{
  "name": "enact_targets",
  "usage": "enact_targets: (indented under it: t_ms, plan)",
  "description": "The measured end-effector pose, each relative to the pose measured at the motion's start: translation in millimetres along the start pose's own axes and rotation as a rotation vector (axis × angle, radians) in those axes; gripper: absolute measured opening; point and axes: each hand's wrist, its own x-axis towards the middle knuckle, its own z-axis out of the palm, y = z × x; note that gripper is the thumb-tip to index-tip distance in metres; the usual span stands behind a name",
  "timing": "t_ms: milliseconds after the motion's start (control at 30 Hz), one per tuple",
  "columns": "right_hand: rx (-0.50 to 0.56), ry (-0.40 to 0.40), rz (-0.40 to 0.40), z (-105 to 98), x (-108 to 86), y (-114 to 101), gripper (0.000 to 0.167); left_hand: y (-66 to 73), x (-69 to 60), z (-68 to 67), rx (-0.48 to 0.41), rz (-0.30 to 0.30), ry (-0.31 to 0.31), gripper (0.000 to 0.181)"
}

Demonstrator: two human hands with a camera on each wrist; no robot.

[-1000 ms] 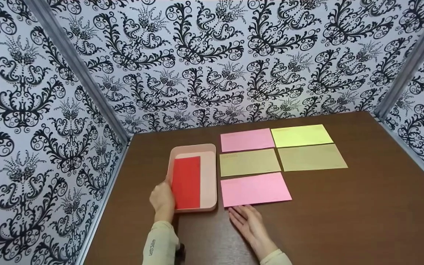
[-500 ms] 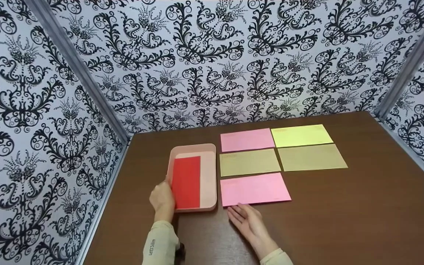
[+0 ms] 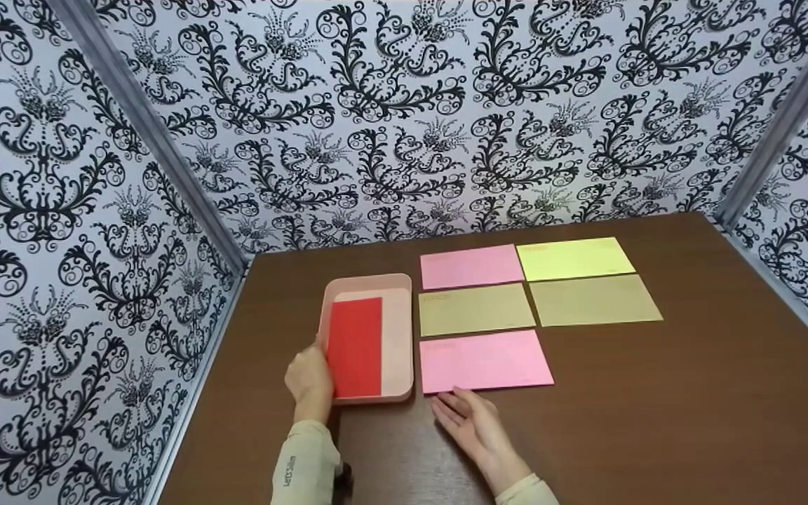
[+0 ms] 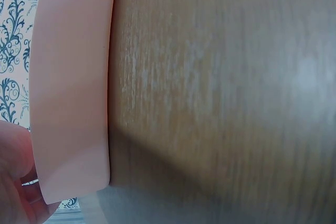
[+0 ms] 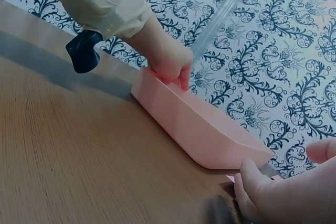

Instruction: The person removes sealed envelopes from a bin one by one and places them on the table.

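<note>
On the left of the table my left hand (image 3: pixel 309 379) grips the near-left rim of a shallow pink tray (image 3: pixel 398 330). A red envelope (image 3: pixel 355 347) lies inside it, along the left side. My right hand (image 3: pixel 477 431) touches the near edge of a bright pink envelope (image 3: pixel 487 361), which lies flat just right of the tray. Its fingers are extended. In the right wrist view the thumb (image 5: pixel 321 150) stands apart from the fingers, and only a sliver of the pink envelope shows. The left wrist view shows the tray's outer wall (image 4: pixel 73 87) with fingers behind it.
Behind the bright pink envelope lie a tan envelope (image 3: pixel 475 310) and a paler pink one (image 3: pixel 470 267). To their right are a yellow envelope (image 3: pixel 576 259) and another tan one (image 3: pixel 595 300). Patterned walls (image 3: pixel 404 126) enclose the brown table (image 3: pixel 656 407) at the back and sides.
The bright pink envelope has slid slightly left and turned a little, its left edge now closer to the tray. My right hand has shifted slightly left with it. The left hand and tray stay put.
</note>
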Motion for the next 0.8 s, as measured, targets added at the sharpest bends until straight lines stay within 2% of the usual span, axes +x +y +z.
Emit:
enact_targets:
  t_ms: [233,400,800]
  plan:
    - [0.027,-0.010,-0.003,-1.3,0.1,0.8,0.008,-0.6,0.7,-1.5,-0.010,0.002,-0.033,0.037]
    - [0.048,-0.015,0.008,-1.9,1.3,1.3,0.014,-1.0,1.3,-1.5,-0.006,0.006,-0.053,0.038]
    - [0.042,-0.022,0.027,-2.4,-1.4,0.0,0.019,-1.6,1.3,-1.2,-0.023,0.000,-0.051,0.040]
